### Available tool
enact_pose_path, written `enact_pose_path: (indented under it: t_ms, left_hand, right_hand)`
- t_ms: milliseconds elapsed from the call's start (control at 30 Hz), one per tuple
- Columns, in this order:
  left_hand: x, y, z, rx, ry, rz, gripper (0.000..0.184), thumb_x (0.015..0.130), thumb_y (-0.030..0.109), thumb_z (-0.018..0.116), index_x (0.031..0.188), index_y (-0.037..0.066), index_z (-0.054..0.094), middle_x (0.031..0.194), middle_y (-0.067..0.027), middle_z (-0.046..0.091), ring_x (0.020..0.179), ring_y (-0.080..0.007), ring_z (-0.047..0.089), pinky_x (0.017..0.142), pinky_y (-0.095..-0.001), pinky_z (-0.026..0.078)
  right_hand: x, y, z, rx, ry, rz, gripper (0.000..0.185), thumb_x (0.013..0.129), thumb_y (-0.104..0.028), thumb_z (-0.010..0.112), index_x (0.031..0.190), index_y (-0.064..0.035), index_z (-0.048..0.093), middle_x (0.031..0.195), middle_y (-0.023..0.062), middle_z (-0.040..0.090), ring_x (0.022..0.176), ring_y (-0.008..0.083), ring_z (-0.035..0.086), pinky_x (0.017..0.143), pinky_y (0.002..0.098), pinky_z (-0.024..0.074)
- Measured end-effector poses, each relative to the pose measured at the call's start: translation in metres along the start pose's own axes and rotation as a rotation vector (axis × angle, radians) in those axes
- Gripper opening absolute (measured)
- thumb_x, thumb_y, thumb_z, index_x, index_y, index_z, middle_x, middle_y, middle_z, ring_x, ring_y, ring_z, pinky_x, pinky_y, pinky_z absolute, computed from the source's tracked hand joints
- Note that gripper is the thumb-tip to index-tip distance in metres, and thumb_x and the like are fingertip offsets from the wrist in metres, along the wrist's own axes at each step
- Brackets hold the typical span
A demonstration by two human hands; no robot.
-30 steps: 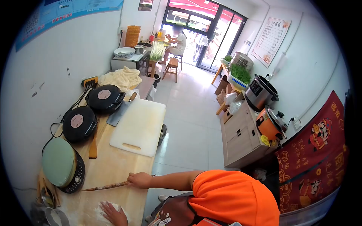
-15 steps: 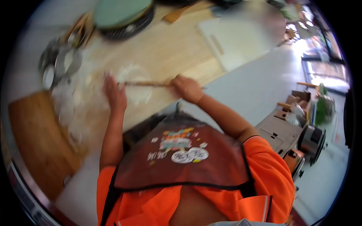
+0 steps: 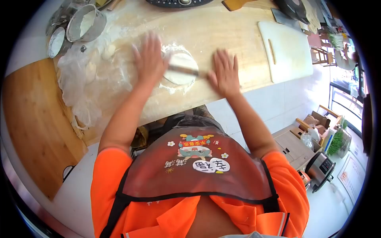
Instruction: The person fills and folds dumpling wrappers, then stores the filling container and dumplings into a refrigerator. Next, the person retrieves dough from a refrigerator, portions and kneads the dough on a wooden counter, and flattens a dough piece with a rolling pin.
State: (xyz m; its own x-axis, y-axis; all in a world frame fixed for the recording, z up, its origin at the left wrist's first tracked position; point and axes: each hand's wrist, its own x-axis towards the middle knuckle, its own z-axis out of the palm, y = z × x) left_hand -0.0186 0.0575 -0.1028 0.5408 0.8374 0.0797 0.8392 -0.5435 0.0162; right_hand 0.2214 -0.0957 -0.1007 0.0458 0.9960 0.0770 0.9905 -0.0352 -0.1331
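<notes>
A flat round of white dough [image 3: 182,73] lies on the floured wooden worktop [image 3: 206,33]. Across it runs a thin rolling pin [image 3: 183,70], blurred by motion. My left hand [image 3: 151,59] rests over the pin's left end, palm down with its fingers stretched out. Over the right end lies my right hand [image 3: 225,73], its fingers also extended and somewhat apart. Neither hand is wrapped round the pin. Loose flour surrounds the dough, and small dough pieces [image 3: 108,51] sit left of my left hand.
A metal bowl of flour [image 3: 86,24] stands at the upper left, above a crumpled plastic bag [image 3: 81,85]. The white cutting board [image 3: 287,51] lies at the right, near a wooden spatula [image 3: 234,4]. A black appliance [image 3: 180,3] borders the top.
The view has swung down to the worktop. My right hand has gone from gripping the pin to lying flat over its end, and my left hand has come onto the other end.
</notes>
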Motion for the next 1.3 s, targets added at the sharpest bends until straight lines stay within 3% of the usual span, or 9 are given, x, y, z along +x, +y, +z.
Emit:
enact_pose_path:
  t_ms: [100,333,467,567,767,933,1033,1100,1300]
  left_hand:
    - [-0.054,-0.020,0.004,-0.190,-0.131,0.160,0.070,0.098,0.048,0.049,0.152,0.005,0.034,0.163,-0.0134,0.024,0.152,-0.0292,0.018,0.121,-0.0577,0.011]
    - [0.091,-0.036,0.036,-0.124,0.147,0.017,0.067,0.098,0.045,0.051,0.147,0.002,0.040,0.158,-0.0159,0.034,0.148,-0.0324,0.026,0.119,-0.0597,0.016]
    - [0.012,0.000,0.006,0.033,-0.038,0.057,0.073,0.097,0.051,0.049,0.149,0.001,0.037,0.159,-0.0170,0.031,0.150,-0.0317,0.023,0.120,-0.0578,0.015]
    - [-0.058,-0.004,0.000,-0.235,-0.193,0.123,0.073,0.097,0.046,0.052,0.152,0.001,0.033,0.162,-0.0165,0.026,0.152,-0.0308,0.018,0.121,-0.0551,0.013]
    - [0.076,-0.036,0.035,-0.062,0.143,-0.067,0.063,0.098,0.041,0.054,0.147,0.003,0.040,0.159,-0.0180,0.031,0.148,-0.0335,0.026,0.117,-0.0596,0.021]
    - [0.006,-0.003,0.014,-0.026,-0.011,-0.001,0.073,0.097,0.048,0.051,0.150,0.000,0.035,0.160,-0.0175,0.028,0.151,-0.0313,0.021,0.121,-0.0566,0.014]
    - [-0.065,0.000,0.003,-0.206,-0.157,0.065,0.071,0.096,0.041,0.053,0.151,0.001,0.033,0.161,-0.0162,0.027,0.151,-0.0310,0.020,0.121,-0.0555,0.014]
    - [-0.066,-0.014,0.016,-0.249,-0.090,0.092,0.069,0.096,0.039,0.054,0.150,0.001,0.034,0.161,-0.0166,0.028,0.151,-0.0312,0.020,0.121,-0.0555,0.015]
    - [0.100,-0.040,0.055,-0.061,0.142,-0.145,0.065,0.096,0.040,0.054,0.148,0.003,0.039,0.159,-0.0168,0.031,0.149,-0.0317,0.025,0.119,-0.0577,0.018]
  right_hand:
    - [-0.053,-0.030,-0.017,0.042,-0.218,-0.077,0.075,0.100,-0.058,0.025,0.157,-0.0088,0.025,0.163,0.0117,0.023,0.153,0.0260,0.014,0.123,0.0523,0.0035]
    - [0.099,0.057,0.018,-0.090,0.140,-0.029,0.061,0.100,-0.040,0.044,0.149,-0.0062,0.038,0.159,0.0101,0.031,0.151,0.0268,0.020,0.121,0.0576,0.0088]
    - [0.026,0.040,-0.003,-0.093,-0.051,-0.106,0.071,0.098,-0.052,0.040,0.153,-0.0065,0.034,0.161,0.0094,0.029,0.152,0.0257,0.018,0.122,0.0537,0.0058]
    - [-0.040,0.008,-0.017,0.034,-0.222,-0.146,0.079,0.099,-0.065,0.012,0.157,-0.0133,0.026,0.164,0.0082,0.022,0.153,0.0248,0.016,0.123,0.0504,0.0017]
    - [0.103,0.073,0.018,-0.097,0.052,-0.156,0.064,0.100,-0.043,0.042,0.155,-0.0101,0.031,0.160,0.0107,0.030,0.151,0.0269,0.019,0.122,0.0552,0.0080]
    - [0.034,0.059,-0.002,-0.042,-0.046,-0.149,0.072,0.097,-0.051,0.045,0.153,-0.0065,0.034,0.160,0.0115,0.030,0.151,0.0268,0.020,0.122,0.0557,0.0080]
    - [-0.041,0.026,-0.018,0.070,-0.260,-0.223,0.083,0.097,-0.066,0.021,0.155,-0.0070,0.028,0.163,0.0121,0.026,0.152,0.0263,0.019,0.124,0.0497,0.0061]
    - [-0.024,0.030,-0.021,0.106,-0.251,-0.271,0.080,0.098,-0.063,0.026,0.156,-0.0076,0.027,0.162,0.0120,0.027,0.152,0.0268,0.020,0.123,0.0516,0.0068]
    - [0.109,0.101,0.036,-0.100,0.092,-0.096,0.064,0.100,-0.046,0.042,0.150,-0.0062,0.036,0.158,0.0127,0.034,0.149,0.0293,0.024,0.120,0.0569,0.0127]
